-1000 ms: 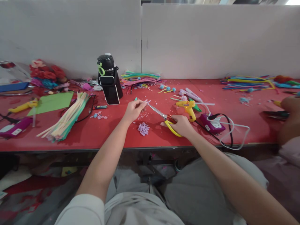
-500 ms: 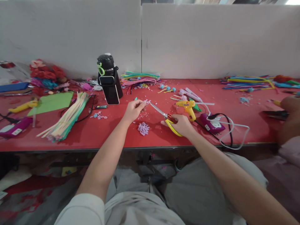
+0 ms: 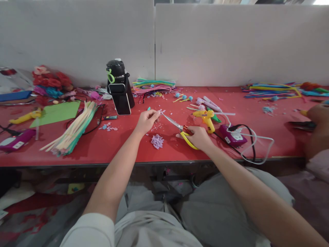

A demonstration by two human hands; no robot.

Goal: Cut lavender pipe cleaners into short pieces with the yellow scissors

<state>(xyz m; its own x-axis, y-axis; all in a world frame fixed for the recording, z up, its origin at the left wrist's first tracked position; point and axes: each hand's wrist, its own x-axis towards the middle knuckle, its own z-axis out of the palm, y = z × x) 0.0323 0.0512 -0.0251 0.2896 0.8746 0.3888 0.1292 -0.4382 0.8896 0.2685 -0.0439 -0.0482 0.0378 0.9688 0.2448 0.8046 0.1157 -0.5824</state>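
My right hand (image 3: 197, 136) grips a pair of scissors (image 3: 183, 133) by its yellow and red handles. The blades point up and left, with their tips right by the fingers of my left hand (image 3: 149, 120). Those fingers are pinched on a small purple piece (image 3: 160, 112), mostly hidden by the fingertips. Below the blades lies a small heap of cut purple pieces (image 3: 157, 141) on the red tabletop (image 3: 144, 151). Tiny purple crumbs are scattered between the heap and my left hand.
Right of the scissors stand a yellow glue gun (image 3: 205, 117) and a purple power socket (image 3: 231, 136) with loose cords. A black bottle (image 3: 118, 89) and a bundle of pale pipe cleaners (image 3: 74, 128) are at left. Another person's hand (image 3: 317, 118) shows far right.
The scissors and my right hand have shifted very slightly left, bringing the blade tips closer to my left fingertips. My left hand stays in place.
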